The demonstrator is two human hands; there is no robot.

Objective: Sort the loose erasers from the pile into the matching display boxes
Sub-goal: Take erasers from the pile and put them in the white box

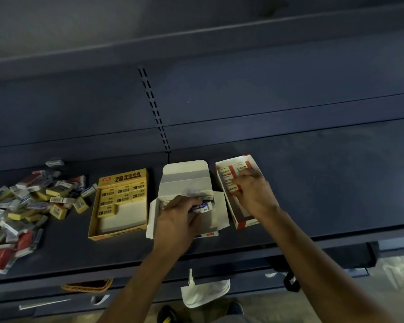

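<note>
A pile of loose erasers [26,206] in yellow, red and blue-white wrappers lies at the left of the dark shelf. Three display boxes stand in a row: a yellow box [119,220] partly filled with yellow erasers, a white box [187,173] with its lid flipped up, and a red-and-white box [245,220] with several red-labelled erasers. My left hand [177,220] is inside the white box, holding a blue-and-white eraser [202,207]. My right hand [254,192] rests in the red-and-white box, fingers pressed on an eraser [234,188] there.
The dark shelf [313,183] stretches bare to the right of the boxes. A slotted upright [154,108] runs up the back panel. Below the shelf edge hang a white tag [203,290] and an orange woven basket edge [89,286].
</note>
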